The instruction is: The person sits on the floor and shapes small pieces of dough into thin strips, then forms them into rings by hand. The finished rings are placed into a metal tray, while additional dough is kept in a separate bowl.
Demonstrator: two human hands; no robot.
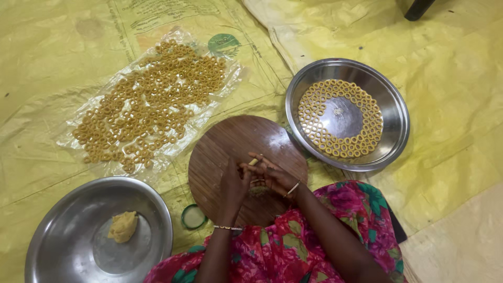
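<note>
My left hand [233, 183] and my right hand [272, 175] meet over the near half of the round wooden board [225, 147], which lies on the floor just beyond my lap. The fingers of both hands are pressed together around a small strip of dough [253, 161], whose pale end pokes out between my fingertips; whether the right fingers are fully curled shut I cannot tell, but both hands pinch the strip. A thin bangle sits on each wrist, and my pink flowered clothing covers my knees below.

Just left of the board, a small green ring-shaped lid [193, 216] lies on the yellow sheet [47, 78] spread over the floor. Nearer my left knee stands a steel plate [63, 246] with one lump of yellowish dough [123, 226] on it.

To the right of the board, touching its edge, a second steel plate [393, 105] carries dough rings [314, 112] laid in a neat band around its flat bottom.

Farthest off, up and left, a clear plastic sheet [78, 118] holds many more finished rings [152, 105], spread loosely.
</note>
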